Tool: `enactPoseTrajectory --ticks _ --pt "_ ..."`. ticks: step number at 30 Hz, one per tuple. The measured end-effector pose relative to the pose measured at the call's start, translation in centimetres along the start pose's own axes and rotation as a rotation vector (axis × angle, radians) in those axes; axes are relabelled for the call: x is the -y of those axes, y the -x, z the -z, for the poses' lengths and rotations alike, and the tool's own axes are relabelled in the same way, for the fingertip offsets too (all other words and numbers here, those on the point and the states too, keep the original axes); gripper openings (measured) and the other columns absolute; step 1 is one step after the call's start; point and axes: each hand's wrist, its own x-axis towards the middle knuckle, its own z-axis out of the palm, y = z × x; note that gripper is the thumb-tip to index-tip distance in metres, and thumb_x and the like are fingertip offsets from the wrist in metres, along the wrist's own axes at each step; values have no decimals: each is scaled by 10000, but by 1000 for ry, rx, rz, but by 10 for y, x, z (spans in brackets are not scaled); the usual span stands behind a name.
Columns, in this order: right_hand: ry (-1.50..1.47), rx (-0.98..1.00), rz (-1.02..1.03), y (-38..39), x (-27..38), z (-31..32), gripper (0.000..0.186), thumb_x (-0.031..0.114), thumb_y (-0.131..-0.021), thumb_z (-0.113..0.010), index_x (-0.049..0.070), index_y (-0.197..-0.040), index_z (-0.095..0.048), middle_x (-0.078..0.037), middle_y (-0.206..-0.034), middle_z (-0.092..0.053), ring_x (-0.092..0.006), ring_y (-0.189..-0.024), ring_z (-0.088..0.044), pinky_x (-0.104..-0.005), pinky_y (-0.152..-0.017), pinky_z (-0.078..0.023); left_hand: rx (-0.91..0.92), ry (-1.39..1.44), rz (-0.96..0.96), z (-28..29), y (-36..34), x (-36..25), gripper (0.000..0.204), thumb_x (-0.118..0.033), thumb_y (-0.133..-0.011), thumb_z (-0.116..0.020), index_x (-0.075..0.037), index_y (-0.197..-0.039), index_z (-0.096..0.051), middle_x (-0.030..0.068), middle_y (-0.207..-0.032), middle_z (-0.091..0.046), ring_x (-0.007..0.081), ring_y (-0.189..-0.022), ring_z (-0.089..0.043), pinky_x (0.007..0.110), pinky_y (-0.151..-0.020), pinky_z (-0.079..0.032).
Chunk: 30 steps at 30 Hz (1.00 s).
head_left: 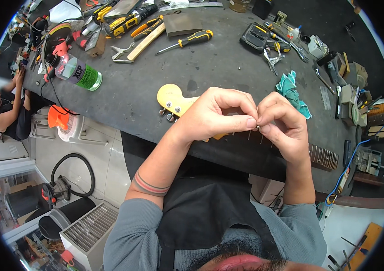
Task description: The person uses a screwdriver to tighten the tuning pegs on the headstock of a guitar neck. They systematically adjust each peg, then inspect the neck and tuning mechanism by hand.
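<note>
A guitar neck lies across the near edge of the bench, its pale yellow headstock [169, 95] to the left and its dark fretboard [324, 156] running right beneath my hands. Metal tuning machines show on the headstock. Above the fretboard, my left hand [221, 113] and my right hand [287, 124] meet fingertip to fingertip. Both are pinched closed on a tiny metallic piece [258, 128], mostly covered by the fingers and too small to name. The middle of the neck is partly hidden behind my hands.
Farther back on the bench lie a yellow-black screwdriver [187, 42], a power drill [126, 23] and a black case [256, 38]. A green-labelled bottle [83, 74] stands left, a teal cloth [294, 94] right. Beyond the left edge are a stool [72, 131], a vacuum cleaner [57, 189] and another person [11, 110].
</note>
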Motion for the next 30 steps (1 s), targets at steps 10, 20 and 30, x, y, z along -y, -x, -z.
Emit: enactPoseTrajectory --ticks 10,20,30 --pt "-13 -14 -38 0 -4 -1 201 -23 -976 -791 19 -1167 -748 -84 -1120 -702 -206 -1078 -667 -360 -992 -512 -46 -307 -143 -3 0 0 43 -18 -980 -824 12 -1006 -807 89 -1008 -777 138 -902 -693 309 -790 -540" --pt "396 -151 190 -5 -8 -14 377 -90 -871 -864 21 -1214 -753 -111 -1128 -705 -216 -926 -723 -348 -863 -579 -189 -268 -143 -3 -1 3 94 -76 -1021 -790 12 -1002 -815 75 -992 -795 144 -948 -714 321 -862 -558" --pt "669 -256 372 -5 -8 -15 391 -73 -817 -869 74 -1170 -783 -63 -1030 -755 -244 -897 -725 -399 -909 -539 -197 -254 -162 -2 -3 8 74 -51 -1019 -810 22 -1036 -813 91 -1029 -793 153 -967 -716 327 -868 -566"
